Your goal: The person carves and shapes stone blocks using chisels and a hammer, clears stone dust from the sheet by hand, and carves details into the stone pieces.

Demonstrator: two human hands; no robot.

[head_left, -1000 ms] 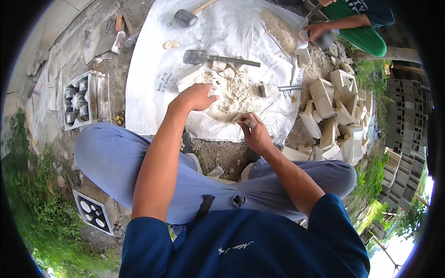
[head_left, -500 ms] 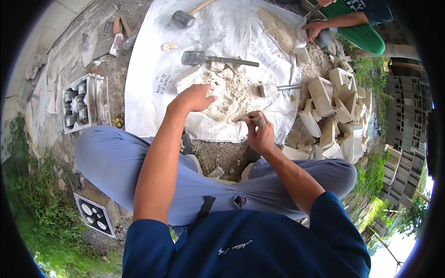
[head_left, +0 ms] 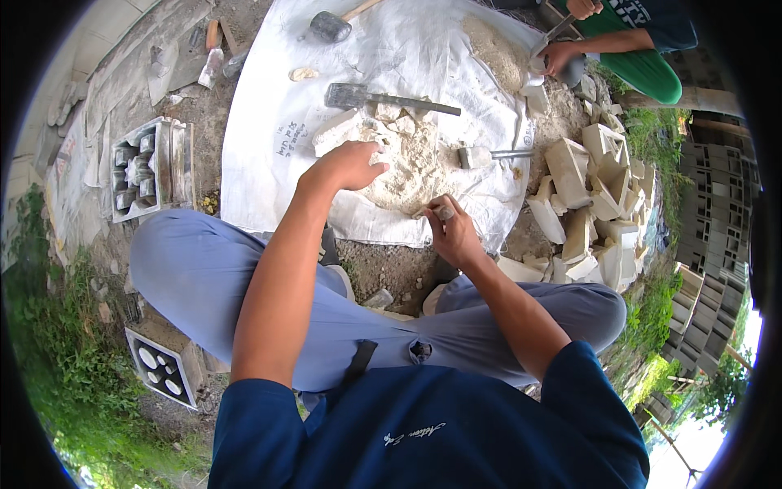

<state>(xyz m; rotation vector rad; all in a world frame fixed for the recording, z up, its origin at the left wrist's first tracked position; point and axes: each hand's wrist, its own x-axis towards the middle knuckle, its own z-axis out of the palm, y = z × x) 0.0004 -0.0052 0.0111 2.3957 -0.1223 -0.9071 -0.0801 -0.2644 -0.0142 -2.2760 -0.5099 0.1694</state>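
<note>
My left hand (head_left: 349,166) is over the near-left edge of a heap of pale crumbled rubble (head_left: 411,175), its thumb held apart from the fingers. A larger whitish chunk (head_left: 336,133) lies just beyond it. At the heap's near edge, my right hand (head_left: 454,234) is closed in a pinch, by the border of the white sack sheet (head_left: 269,183). What it pinches is too small to make out. A dusty black-headed mallet (head_left: 349,95) lies across the far side of the heap. To the right, a small hammer (head_left: 476,157) rests on the sheet.
Broken pale blocks (head_left: 570,175) are piled at right. Another mallet (head_left: 330,27) lies at the far end of the sheet. A metal mould (head_left: 137,175) stands at left, a block with round holes (head_left: 160,367) at lower left. At far right a co-worker's hand (head_left: 560,57) holds a tool.
The view has shifted slightly. Both of my hands stay in nearly the same place and pose over the heap. The co-worker's hands have moved a little.
</note>
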